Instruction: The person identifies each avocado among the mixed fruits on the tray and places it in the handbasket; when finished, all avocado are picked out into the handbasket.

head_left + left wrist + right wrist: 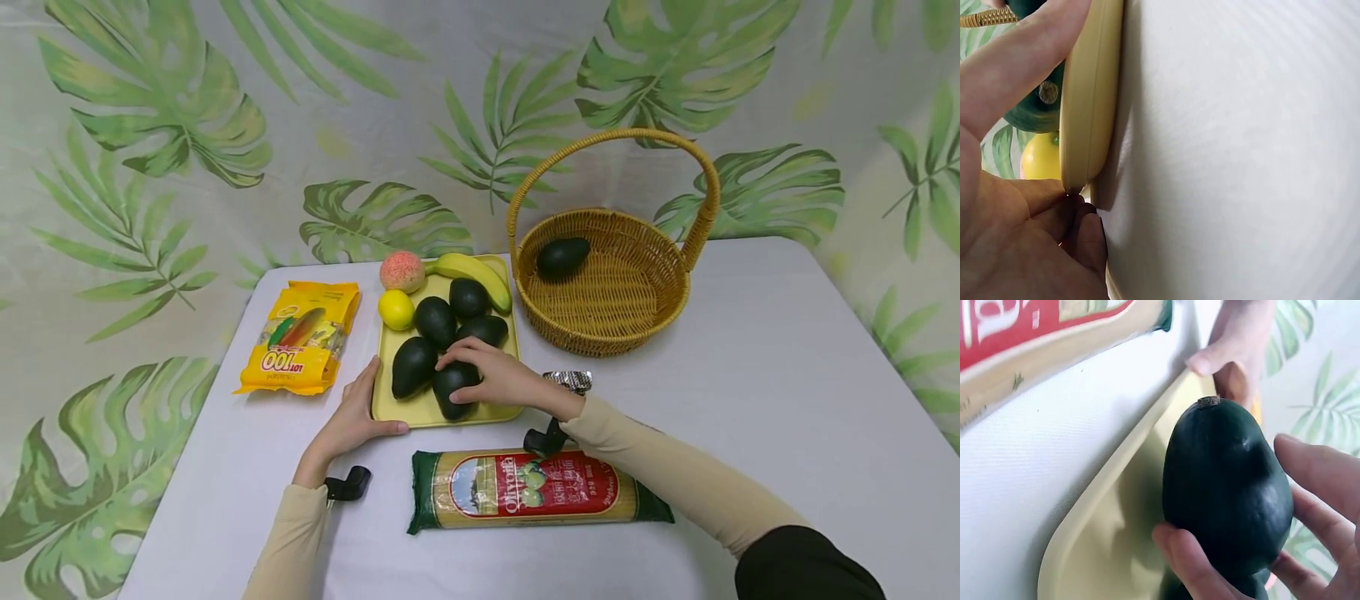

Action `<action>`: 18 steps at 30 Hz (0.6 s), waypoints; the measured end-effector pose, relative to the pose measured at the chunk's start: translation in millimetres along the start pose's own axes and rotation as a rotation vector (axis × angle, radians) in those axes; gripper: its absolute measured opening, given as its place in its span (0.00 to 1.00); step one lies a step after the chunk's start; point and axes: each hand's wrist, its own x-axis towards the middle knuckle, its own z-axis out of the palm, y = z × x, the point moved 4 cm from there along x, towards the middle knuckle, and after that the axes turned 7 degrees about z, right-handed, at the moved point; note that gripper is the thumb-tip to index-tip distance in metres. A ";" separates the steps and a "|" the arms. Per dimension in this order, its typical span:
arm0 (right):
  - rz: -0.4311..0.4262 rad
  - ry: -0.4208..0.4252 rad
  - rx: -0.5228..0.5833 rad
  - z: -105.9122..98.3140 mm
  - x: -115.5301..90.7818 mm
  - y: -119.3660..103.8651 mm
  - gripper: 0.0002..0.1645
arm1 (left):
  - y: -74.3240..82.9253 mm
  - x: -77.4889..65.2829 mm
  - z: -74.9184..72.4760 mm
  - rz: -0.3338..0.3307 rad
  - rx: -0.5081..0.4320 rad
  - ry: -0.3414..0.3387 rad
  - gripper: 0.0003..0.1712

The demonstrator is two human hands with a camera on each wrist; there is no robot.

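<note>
My right hand grips a dark green avocado at the front of a yellow tray, thumb on one side and fingers on the other. My left hand holds the tray's front left corner, its thumb along the front rim and its fingers at the left side. Several other avocados lie in the tray, with a banana behind them. A yellow lemon and a pinkish peach are at the tray's back left.
To the tray's right stands a wicker basket with a tall handle and one avocado inside. A yellow candy bag lies left of the tray. In front is a pack of spaghetti, partly under my right forearm.
</note>
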 end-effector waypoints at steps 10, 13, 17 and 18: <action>-0.047 0.070 0.273 -49.5 -31.1 2.3 0.23 | 0.3 0.9 0.0 0.013 -0.014 0.005 0.69; -0.049 0.129 0.333 -75.9 -43.1 9.5 0.24 | 0.7 1.0 -0.1 0.018 -0.010 0.006 0.69; 0.032 0.239 0.371 -113.5 -59.0 31.8 0.26 | 1.0 0.6 -0.3 0.019 -0.007 0.007 0.69; 0.068 0.269 0.373 -122.5 -62.9 38.9 0.27 | 0.9 0.4 -0.3 0.018 -0.008 0.007 0.69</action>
